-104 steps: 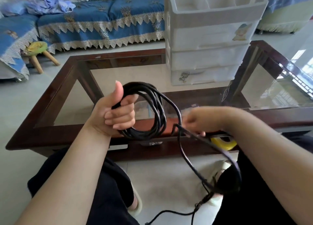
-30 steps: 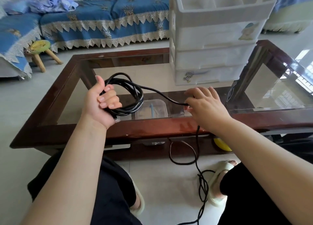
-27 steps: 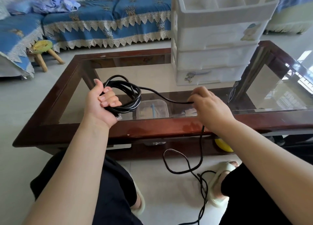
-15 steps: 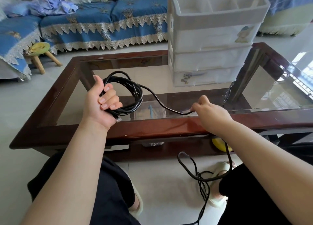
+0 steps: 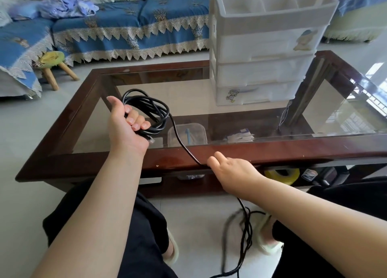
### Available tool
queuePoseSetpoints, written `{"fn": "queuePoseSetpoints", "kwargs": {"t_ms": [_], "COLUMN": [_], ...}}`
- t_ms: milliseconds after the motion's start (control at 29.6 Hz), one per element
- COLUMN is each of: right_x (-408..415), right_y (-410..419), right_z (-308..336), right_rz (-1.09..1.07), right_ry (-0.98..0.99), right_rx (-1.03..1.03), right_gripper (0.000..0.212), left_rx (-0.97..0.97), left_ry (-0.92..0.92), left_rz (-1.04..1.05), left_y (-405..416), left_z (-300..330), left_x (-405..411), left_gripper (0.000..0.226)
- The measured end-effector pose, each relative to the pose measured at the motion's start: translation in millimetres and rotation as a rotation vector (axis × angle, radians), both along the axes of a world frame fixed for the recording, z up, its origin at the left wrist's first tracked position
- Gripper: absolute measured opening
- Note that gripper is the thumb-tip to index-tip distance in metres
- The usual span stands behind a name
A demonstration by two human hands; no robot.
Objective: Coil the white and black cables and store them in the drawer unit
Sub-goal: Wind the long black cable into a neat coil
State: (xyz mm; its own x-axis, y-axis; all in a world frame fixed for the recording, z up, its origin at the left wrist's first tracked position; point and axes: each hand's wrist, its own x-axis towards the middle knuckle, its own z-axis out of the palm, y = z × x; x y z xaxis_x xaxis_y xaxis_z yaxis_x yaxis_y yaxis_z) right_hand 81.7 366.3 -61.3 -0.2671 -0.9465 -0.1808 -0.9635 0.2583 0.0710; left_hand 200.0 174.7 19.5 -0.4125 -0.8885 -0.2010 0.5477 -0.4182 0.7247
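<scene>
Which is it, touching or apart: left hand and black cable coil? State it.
Touching. The head view shows the left hand with fingers curled round the black cable coil.

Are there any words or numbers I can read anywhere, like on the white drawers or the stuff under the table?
No text here can be read.
Drawer unit: only cartoon stickers, one on the top drawer, one on the bottom drawer; no words.
Small packet with a blue and white logo under the table: too blurred to read.
Yellow tape roll: no print visible.
</scene>
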Motion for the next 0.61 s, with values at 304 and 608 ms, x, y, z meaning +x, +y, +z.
{"fn": "queuePoseSetpoints", "kwargs": {"t_ms": [304,608], "right_x": [12,19], "right_y": [-4,-11], "right_z": [16,37], "right_rz": [-0.140,-0.198], "right_ry": [-0.404,-0.771], "right_rx": [-0.030,0.126], "right_gripper": [0.016,0.052], "left_rx": [-0.106,-0.294], "left_ry": [-0.197,-0.360], "left_rz": [0.108,0.194], "left_y": [9,20], "left_z": [2,-11], "left_x": [-13,-25], "left_gripper": [0.051,0.050]}}
